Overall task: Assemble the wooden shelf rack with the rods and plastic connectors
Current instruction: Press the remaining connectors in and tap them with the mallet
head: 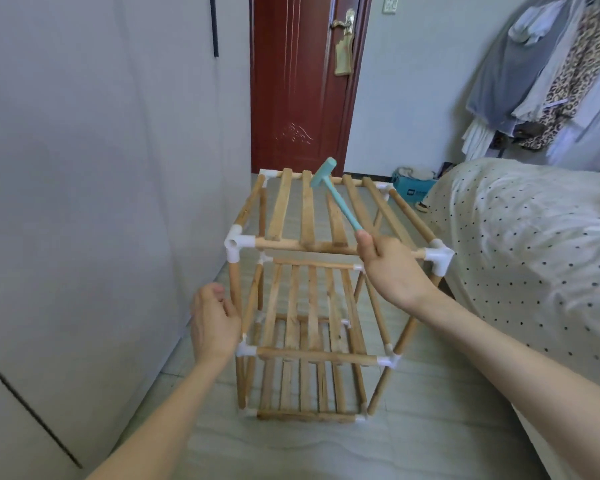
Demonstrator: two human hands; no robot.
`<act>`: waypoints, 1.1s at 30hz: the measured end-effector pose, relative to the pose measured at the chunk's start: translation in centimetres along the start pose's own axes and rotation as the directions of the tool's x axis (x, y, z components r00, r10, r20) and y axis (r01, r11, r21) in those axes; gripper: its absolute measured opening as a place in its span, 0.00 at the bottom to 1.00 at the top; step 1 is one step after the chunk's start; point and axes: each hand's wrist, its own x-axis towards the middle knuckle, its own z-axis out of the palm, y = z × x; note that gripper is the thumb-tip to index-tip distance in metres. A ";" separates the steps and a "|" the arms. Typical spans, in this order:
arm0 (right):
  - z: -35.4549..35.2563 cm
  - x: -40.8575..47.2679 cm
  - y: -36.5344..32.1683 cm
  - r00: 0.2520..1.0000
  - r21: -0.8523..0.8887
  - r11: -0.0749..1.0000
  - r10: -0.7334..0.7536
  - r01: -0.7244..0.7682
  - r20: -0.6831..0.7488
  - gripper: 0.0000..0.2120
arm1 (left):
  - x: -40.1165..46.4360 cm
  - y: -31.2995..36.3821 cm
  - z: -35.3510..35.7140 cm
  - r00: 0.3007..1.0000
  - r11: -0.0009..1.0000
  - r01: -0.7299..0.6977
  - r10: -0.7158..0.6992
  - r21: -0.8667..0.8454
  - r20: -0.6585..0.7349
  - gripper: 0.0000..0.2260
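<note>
- Shelf rack (312, 327) stands upright on the floor (326, 452), three slatted tiers stacked; its slats run from near to far, and its tall axis is vertical.
- Left hand (213, 322) curls round the near-left upright rod (235, 289), below the white corner connector (238, 241).
- Right hand (387, 268) grips the handle end of a teal hammer (336, 195), whose head sits raised above the top tier, pointing far and left.
- Bed (520, 258) with dotted cover lies just beside the rack's right side; white wardrobe (84, 202) stands left.
- Red door (302, 81) stands beyond, with hanging clothes (551, 74) far right.
</note>
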 end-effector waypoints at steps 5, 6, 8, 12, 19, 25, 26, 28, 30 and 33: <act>-5.8 -3.6 5.1 0.978 0.013 0.993 0.117 -0.117 -0.173 0.19 | -3.2 9.3 1.8 0.794 0.788 -0.606 0.593 0.106 0.133 0.11; -7.0 -4.3 6.2 0.969 0.016 0.989 0.146 -0.146 -0.200 0.20 | -3.5 11.3 2.7 0.709 0.696 -0.705 0.690 0.139 0.143 0.13; -8.8 -5.6 8.4 0.956 -0.005 0.982 0.182 -0.188 -0.228 0.21 | -3.8 15.0 4.9 0.596 0.566 -0.802 0.780 0.190 0.192 0.20; -11.3 -7.4 12.1 0.951 -0.087 0.960 0.247 -0.266 -0.185 0.21 | -4.3 18.4 9.1 0.611 0.560 -0.789 0.669 0.254 0.424 0.34; -13.2 -5.9 13.4 0.957 -0.240 0.926 0.285 -0.291 -0.059 0.22 | -4.9 17.4 11.2 0.633 0.535 -0.774 0.667 0.338 0.394 0.38; -13.3 -3.8 12.0 0.887 -0.095 0.961 0.198 -0.259 -0.417 0.16 | -5.0 17.3 11.0 0.641 0.558 -0.768 0.666 0.314 0.382 0.38; -11.8 -4.5 12.5 0.914 -0.049 0.943 0.306 -0.330 -0.266 0.16 | -5.1 17.3 10.9 0.639 0.555 -0.769 0.663 0.317 0.390 0.38; -10.8 -4.9 13.4 0.911 -0.012 0.916 0.396 -0.400 -0.113 0.17 | -5.1 17.2 11.2 0.637 0.551 -0.771 0.662 0.319 0.395 0.38; -11.8 -4.0 12.8 0.924 0.013 0.967 0.247 -0.254 -0.291 0.18 | -5.0 17.3 11.3 0.638 0.556 -0.770 0.673 0.312 0.375 0.38; -11.5 -3.7 12.4 0.920 0.074 0.949 0.316 -0.307 -0.231 0.18 | -5.0 17.3 11.1 0.630 0.551 -0.777 0.671 0.304 0.391 0.38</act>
